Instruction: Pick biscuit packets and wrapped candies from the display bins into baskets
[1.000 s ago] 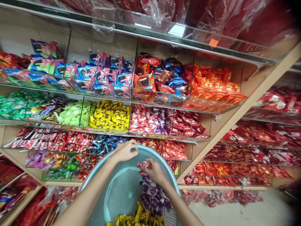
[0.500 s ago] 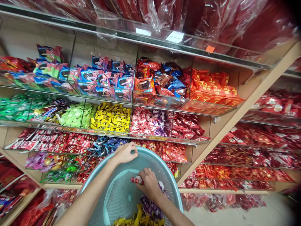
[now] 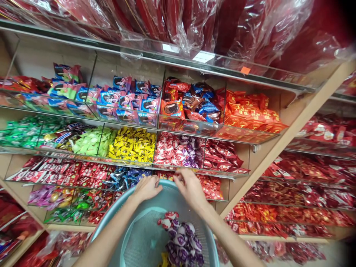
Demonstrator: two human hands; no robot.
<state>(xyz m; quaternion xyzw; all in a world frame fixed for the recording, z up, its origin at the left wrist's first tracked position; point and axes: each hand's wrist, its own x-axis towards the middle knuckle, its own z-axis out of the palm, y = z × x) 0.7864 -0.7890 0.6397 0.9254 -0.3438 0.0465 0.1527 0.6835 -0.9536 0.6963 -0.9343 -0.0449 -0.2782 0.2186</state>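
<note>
A round teal mesh basket (image 3: pixel 97 230) sits low in front of me. My left hand (image 3: pixel 147 188) is closed over its far rim. Inside the basket is a pile of purple-and-white wrapped candies (image 3: pixel 183 241), with a few red-and-white wrapped candies (image 3: pixel 168 219) at its far end. Yellow wrapped candies (image 3: pixel 164 259) show at the bottom of the view. My right hand (image 3: pixel 190 187) is over the far right rim, its fingers loosely bent and apart with nothing visible in them. Just beyond it, a shelf bin holds red and purple twist-wrapped candies (image 3: pixel 178 148).
Clear-fronted shelves (image 3: pixel 133 163) rise ahead, divided into bins. Yellow candies (image 3: pixel 133 144) lie left of the red and purple ones, and red packets (image 3: pixel 222 154) to their right. A slanting wooden side panel (image 3: pixel 278 144) borders the shelves. Plastic-wrapped red bags (image 3: pixel 194 22) fill the top.
My right hand has let go of red-and-white candies inside the basket and risen to the far rim. More of the purple candies shows. My left hand stays on the rim.
</note>
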